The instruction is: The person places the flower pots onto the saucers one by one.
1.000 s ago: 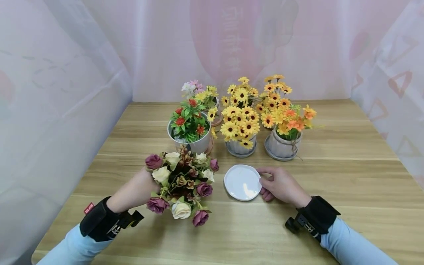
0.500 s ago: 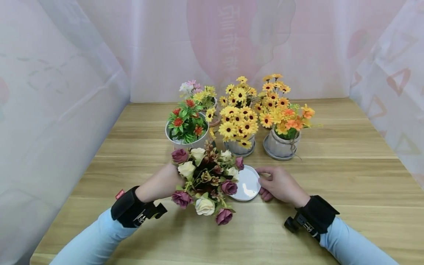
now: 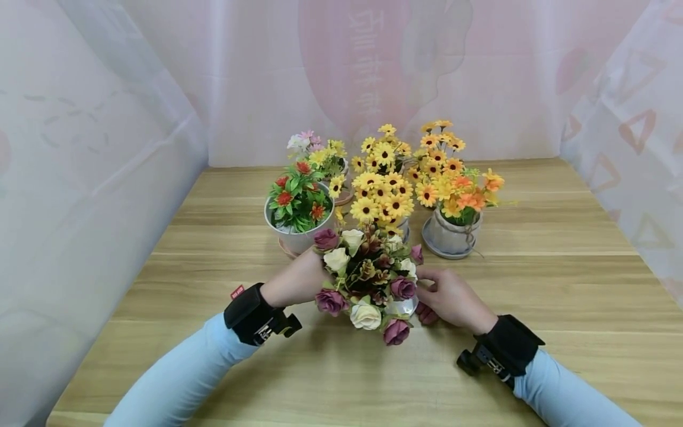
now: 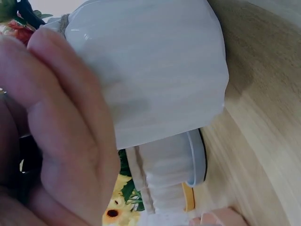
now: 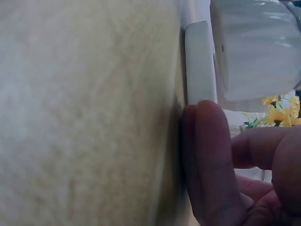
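Observation:
My left hand point(image 3: 301, 277) holds a white flowerpot point(image 4: 160, 70) of purple and cream roses point(image 3: 368, 270). From the head camera the blooms hide the pot. Curled fingers point(image 4: 70, 113) lie at the pot's upper part, near a twine band, in the left wrist view. Below the roses a white saucer point(image 3: 402, 306) is on the table, mostly covered from sight. My right hand point(image 3: 453, 296) pinches its right edge. In the right wrist view the pot's base hangs tilted over the saucer's rim point(image 5: 200, 66), with a small gap between them.
Behind stand a pot of red flowers point(image 3: 299, 237), yellow daisies point(image 3: 384, 198), and orange flowers in a pot on a grey saucer point(image 3: 453, 234). Farther back are more potted flowers, pink-white point(image 3: 305, 142) and orange point(image 3: 440, 157). Fabric walls point(image 3: 256, 77) enclose the wooden table point(image 3: 213, 231).
My left hand has carried the potted roses to the right, from beside the saucer to over it. The right hand has stayed at the saucer's edge.

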Demonstrator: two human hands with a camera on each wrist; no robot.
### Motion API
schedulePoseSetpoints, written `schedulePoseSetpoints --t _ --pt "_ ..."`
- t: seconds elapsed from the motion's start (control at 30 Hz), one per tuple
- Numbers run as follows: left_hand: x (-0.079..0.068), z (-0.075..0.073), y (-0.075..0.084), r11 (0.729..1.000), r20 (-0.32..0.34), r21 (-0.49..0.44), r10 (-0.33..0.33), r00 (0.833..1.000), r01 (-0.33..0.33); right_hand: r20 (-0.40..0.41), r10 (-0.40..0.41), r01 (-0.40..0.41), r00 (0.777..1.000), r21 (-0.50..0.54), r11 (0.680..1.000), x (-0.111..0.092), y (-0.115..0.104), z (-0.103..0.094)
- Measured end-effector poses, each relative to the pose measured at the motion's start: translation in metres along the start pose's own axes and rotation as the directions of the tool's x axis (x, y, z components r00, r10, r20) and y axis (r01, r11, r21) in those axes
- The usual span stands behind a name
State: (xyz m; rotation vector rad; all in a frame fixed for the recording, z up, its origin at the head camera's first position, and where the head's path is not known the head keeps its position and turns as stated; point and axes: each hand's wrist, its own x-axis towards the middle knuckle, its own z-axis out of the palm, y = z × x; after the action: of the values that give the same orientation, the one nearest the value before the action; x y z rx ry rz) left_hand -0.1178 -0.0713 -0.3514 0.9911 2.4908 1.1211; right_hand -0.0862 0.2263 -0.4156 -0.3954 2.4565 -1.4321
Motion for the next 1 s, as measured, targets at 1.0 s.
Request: schedulePoseSetpoints --t 1.0 --pt "0.039 0.026 0.008 0.957 -0.017 -0.272 -0.108 0.994 0.100 -0.090 -0.147 0.117 0.985 -0.274 0.955 -0.004 0.007 -0.010"
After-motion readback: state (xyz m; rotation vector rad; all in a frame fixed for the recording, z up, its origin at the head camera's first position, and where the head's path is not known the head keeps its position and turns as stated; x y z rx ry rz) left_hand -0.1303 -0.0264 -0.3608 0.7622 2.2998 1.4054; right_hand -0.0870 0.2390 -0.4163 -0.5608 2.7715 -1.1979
